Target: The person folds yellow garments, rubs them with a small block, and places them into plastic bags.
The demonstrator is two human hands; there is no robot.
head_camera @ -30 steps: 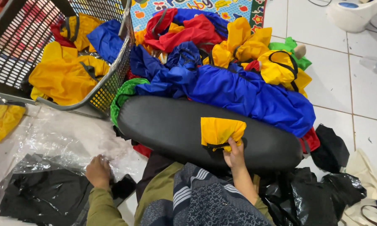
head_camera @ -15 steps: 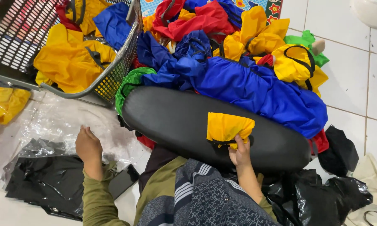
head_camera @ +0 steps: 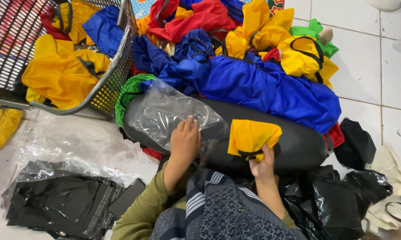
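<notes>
A long black cushion (head_camera: 298, 144) lies across my lap. My right hand (head_camera: 262, 165) pinches the lower edge of a folded yellow cloth bag (head_camera: 252, 135) that rests on the cushion. My left hand (head_camera: 185, 141) holds a clear plastic sleeve (head_camera: 169, 111) spread over the cushion's left part. The two hands are about a hand's width apart.
A heap of blue, yellow, red and green cloth bags (head_camera: 253, 80) lies behind the cushion. A wire basket (head_camera: 111, 75) at the upper left holds more yellow and blue bags. Packed black items in plastic (head_camera: 58, 200) lie at the lower left, black bags (head_camera: 338, 200) at the right on white tiles.
My left hand has come up from the plastic pile on the floor, bringing a clear plastic sleeve onto the cushion. My right hand stays on the folded yellow bag.
</notes>
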